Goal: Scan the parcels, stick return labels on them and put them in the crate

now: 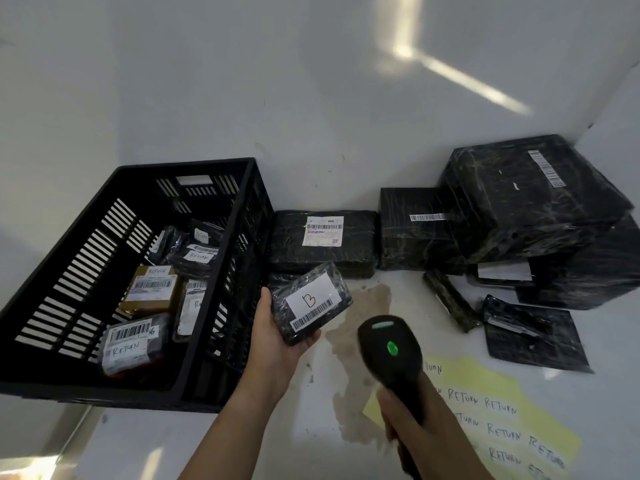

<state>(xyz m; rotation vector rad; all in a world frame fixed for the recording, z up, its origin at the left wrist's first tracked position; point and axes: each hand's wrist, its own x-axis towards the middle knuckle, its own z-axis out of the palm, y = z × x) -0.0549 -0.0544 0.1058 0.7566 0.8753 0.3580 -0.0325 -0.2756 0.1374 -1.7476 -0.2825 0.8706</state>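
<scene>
My left hand holds a small black wrapped parcel from below; its white label shows a handwritten "B" and a barcode. My right hand grips a black barcode scanner with a green light lit, its head just right of and below the parcel. The black slatted crate stands to the left with several parcels inside, some marked "RETURN". A yellow sheet of handwritten "RETURN" labels lies on the table at lower right.
Several black wrapped parcels are piled along the back wall: a flat one with a shipping label, a box, a large stacked box. Flat black packets lie in front. A brown stain marks the white table.
</scene>
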